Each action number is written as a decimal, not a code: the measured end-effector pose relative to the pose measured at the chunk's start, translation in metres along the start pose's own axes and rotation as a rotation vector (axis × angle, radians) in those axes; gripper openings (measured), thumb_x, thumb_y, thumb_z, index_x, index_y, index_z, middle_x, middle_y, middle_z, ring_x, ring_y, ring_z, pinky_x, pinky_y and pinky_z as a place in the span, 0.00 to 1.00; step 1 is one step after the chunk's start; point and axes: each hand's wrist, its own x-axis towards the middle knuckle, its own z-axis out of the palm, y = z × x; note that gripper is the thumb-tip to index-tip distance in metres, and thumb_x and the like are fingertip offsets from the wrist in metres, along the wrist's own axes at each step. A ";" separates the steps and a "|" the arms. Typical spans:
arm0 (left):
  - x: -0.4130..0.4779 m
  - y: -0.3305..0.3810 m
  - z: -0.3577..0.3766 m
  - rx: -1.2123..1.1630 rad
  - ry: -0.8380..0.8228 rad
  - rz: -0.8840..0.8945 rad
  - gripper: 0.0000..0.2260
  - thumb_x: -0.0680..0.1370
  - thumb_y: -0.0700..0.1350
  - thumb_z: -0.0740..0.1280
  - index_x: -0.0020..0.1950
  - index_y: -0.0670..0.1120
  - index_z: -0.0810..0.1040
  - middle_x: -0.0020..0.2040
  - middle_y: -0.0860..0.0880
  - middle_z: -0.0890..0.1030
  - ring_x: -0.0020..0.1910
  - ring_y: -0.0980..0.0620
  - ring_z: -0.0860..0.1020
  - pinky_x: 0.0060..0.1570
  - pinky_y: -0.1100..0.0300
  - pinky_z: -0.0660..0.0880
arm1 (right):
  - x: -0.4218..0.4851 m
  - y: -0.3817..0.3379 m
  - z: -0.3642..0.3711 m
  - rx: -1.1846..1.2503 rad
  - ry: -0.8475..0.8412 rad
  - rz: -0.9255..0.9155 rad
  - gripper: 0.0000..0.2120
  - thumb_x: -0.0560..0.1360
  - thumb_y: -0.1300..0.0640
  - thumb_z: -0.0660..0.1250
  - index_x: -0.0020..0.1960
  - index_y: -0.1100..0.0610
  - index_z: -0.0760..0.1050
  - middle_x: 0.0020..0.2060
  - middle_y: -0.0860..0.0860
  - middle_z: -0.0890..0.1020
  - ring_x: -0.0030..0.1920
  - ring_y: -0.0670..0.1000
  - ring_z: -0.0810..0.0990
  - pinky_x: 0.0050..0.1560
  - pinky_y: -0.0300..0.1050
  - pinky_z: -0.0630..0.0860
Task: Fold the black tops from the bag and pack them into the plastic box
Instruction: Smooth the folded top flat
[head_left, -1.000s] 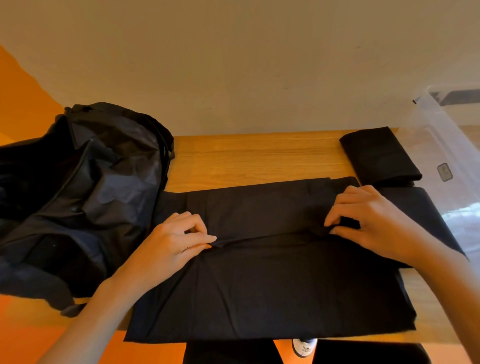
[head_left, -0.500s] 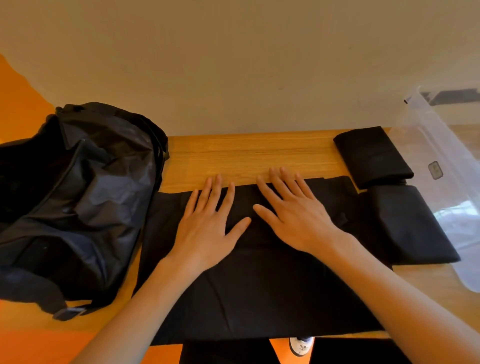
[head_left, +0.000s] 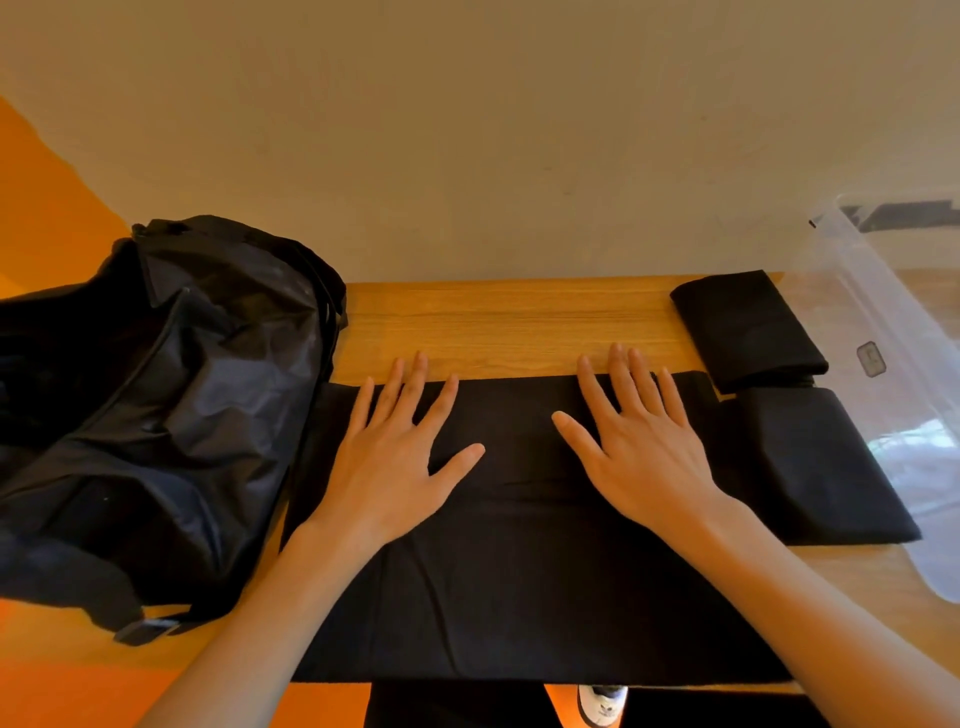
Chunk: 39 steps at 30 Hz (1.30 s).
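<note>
The black top (head_left: 519, 571) lies spread out across the middle of the wooden worktop (head_left: 509, 327). Its far part is turned over into a long band, and its near edge runs along the front of the worktop. Both hands rest on that band, palms down, gripping nothing. The left hand (head_left: 384, 457) lies flat toward the left end, its fingers straight and fanned, the longest tips reaching just past the cloth onto bare wood. The right hand (head_left: 639, 457) lies flat a little right of centre, its fingers likewise straight and spread with the tips at the cloth's far edge.

At the right end of the spread top sit two folded tops. The near folded top (head_left: 821, 467) touches the spread cloth. The far folded top (head_left: 748, 327) sits just behind it at the back of the worktop. Right beside them stands the clear plastic box (head_left: 893, 332); from here I cannot tell whether the folded pieces touch its wall.

On the left, the black bag (head_left: 156, 405) slumps in a crumpled heap against the top's left end, a strap buckle (head_left: 148, 629) trailing at its near side. A plain wall (head_left: 467, 130) rises behind the worktop. A white shoe (head_left: 602, 704) shows below on the orange floor (head_left: 47, 218).
</note>
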 end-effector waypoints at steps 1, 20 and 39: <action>-0.002 0.003 -0.001 0.012 0.022 -0.041 0.37 0.78 0.73 0.36 0.83 0.57 0.39 0.83 0.48 0.36 0.81 0.47 0.33 0.80 0.43 0.39 | 0.001 -0.004 0.000 -0.007 0.018 -0.011 0.37 0.77 0.27 0.29 0.80 0.44 0.29 0.79 0.52 0.30 0.79 0.53 0.27 0.79 0.55 0.31; -0.001 -0.002 0.010 0.014 0.001 -0.105 0.38 0.76 0.75 0.36 0.82 0.59 0.37 0.83 0.50 0.35 0.82 0.46 0.35 0.80 0.43 0.40 | -0.002 0.003 0.009 0.002 0.054 0.030 0.36 0.76 0.27 0.28 0.81 0.41 0.32 0.81 0.50 0.35 0.80 0.52 0.31 0.79 0.57 0.33; -0.076 0.052 0.015 -0.046 -0.094 -0.337 0.39 0.76 0.77 0.36 0.83 0.61 0.41 0.83 0.35 0.45 0.80 0.28 0.45 0.73 0.25 0.47 | -0.048 0.023 0.017 0.012 0.080 0.054 0.36 0.76 0.27 0.29 0.80 0.39 0.33 0.81 0.49 0.33 0.80 0.50 0.30 0.81 0.54 0.38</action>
